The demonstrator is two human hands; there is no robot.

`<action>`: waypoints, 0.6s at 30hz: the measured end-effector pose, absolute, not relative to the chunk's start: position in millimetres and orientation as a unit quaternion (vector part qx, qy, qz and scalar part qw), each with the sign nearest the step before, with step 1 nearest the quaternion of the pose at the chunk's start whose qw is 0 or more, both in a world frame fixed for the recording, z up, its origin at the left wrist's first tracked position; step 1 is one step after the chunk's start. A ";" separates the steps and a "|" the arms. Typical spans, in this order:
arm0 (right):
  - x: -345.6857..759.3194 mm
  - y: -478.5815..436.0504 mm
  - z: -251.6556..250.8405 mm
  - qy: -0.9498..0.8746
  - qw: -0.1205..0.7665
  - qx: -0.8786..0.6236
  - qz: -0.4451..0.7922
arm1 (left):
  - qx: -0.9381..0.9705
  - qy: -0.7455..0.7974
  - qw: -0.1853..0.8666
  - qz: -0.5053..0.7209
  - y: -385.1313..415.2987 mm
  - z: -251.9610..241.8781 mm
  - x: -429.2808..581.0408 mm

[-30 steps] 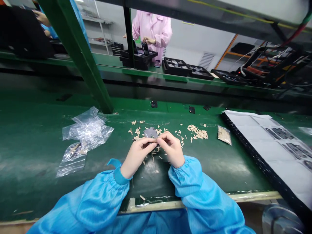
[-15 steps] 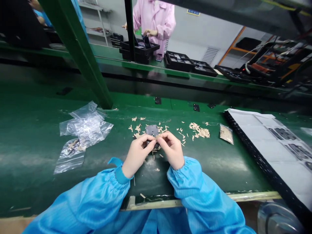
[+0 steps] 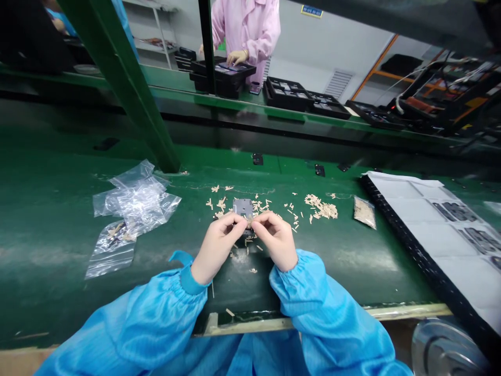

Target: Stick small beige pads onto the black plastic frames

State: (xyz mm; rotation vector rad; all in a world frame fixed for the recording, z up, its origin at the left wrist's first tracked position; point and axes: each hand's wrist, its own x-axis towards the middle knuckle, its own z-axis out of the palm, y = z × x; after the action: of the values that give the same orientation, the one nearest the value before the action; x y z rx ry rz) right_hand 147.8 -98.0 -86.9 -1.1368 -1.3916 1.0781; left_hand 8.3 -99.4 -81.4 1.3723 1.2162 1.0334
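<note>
At the green bench mat (image 3: 50,209), the left hand (image 3: 216,246) and right hand (image 3: 276,241) meet almost fingertip to fingertip, pinching at the near edge of a small dark grey plate (image 3: 243,207); from here I can't quite tell whether they grip the plate or a beige sliver (image 3: 249,223). Loose slivers surround it, with a heap (image 3: 321,207) just right, seemingly kept within easy reach, and crumpled plastic bags (image 3: 135,196) lie out of the way to the left.
</note>
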 end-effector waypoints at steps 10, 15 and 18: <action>147.1 -97.2 -91.5 -0.506 0.520 -0.467 0.506 | 0.627 0.499 0.439 0.405 -102.7 -80.9 9.1; 145.7 -98.3 -92.5 -0.510 0.528 -0.470 0.490 | 0.625 0.504 0.439 0.403 -104.6 -83.8 11.6; 144.8 -99.1 -92.5 -0.529 0.523 -0.471 0.474 | 0.629 0.509 0.426 0.404 -104.9 -83.7 12.3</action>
State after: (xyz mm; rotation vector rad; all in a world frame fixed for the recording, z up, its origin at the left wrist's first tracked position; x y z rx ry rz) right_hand 144.8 -99.1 -92.5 -1.1274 -1.2669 1.1358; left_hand 12.3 -104.9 -83.7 1.5731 1.2725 1.0092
